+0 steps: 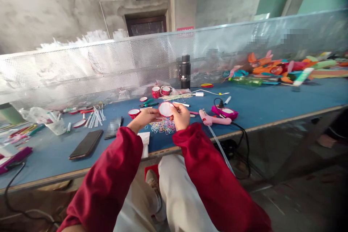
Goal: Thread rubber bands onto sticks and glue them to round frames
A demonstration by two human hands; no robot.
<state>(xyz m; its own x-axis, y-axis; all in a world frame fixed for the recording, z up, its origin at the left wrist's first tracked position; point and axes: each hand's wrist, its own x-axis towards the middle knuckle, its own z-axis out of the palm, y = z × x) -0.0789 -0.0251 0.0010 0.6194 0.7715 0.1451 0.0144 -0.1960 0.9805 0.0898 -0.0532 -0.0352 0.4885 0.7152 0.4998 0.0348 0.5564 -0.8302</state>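
Observation:
A small red paper cup [165, 109] with a white inside is held up over the blue table, its open side facing me. My right hand [181, 116] pinches its right rim, the thumb lying over the white part. At the left edge of the cup, my left hand [145, 119] has its fingers closed on the rim. Below and behind the hands lies a pile of small coloured rubber bands [163, 126]. Another red paper cup [134, 113] stands just left of the held one.
A pink glue gun [214, 119] lies on the right, near a magenta power strip [228, 112]. Behind are a black bottle [185, 72] and teal pliers [149, 103]. To the left lie a phone [86, 144] and white sticks [95, 117]. Colourful crafts [269, 69] are piled far right.

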